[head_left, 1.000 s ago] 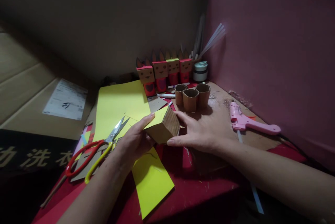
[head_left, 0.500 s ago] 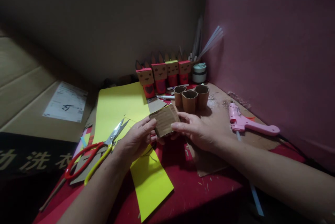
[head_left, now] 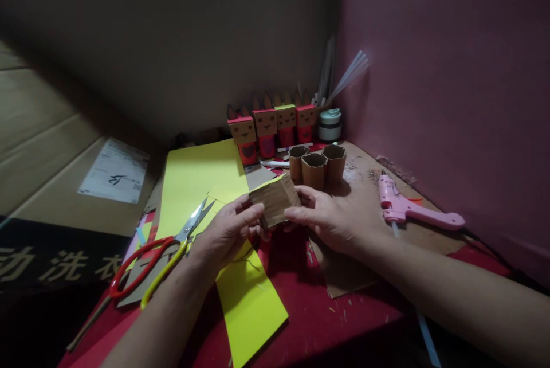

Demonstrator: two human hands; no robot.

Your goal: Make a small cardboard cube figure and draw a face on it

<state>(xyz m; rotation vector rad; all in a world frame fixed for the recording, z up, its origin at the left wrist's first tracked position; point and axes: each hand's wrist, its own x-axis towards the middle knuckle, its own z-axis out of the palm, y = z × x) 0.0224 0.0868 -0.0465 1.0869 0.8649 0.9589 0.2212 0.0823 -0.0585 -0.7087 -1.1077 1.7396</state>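
Observation:
Between both hands, above the red table, is a small cardboard box (head_left: 275,200) with a strip of yellow along its top edge. My left hand (head_left: 232,227) grips its left side, thumb on the near face and fingers underneath. On the right side, my right hand (head_left: 326,216) pinches it with the thumb across the near face. Scissors (head_left: 172,253) with one red and one yellow handle lie beside my left forearm, blades parted. A yellow paper strip (head_left: 253,305) lies below the hands. Just beyond the box stand three brown cardboard tubes (head_left: 313,170).
Cardboard figures with ears (head_left: 243,133) stand in a row at the back. A large yellow sheet (head_left: 200,179) lies at left, by a big carton (head_left: 55,184). To the right rests a pink glue gun (head_left: 399,204). Glue sticks (head_left: 350,73) and a lidded jar (head_left: 330,124) occupy the corner.
The box has tipped slightly in my hands, so more of its yellow top edge shows. Both hands keep their hold. The whole view has shifted a little.

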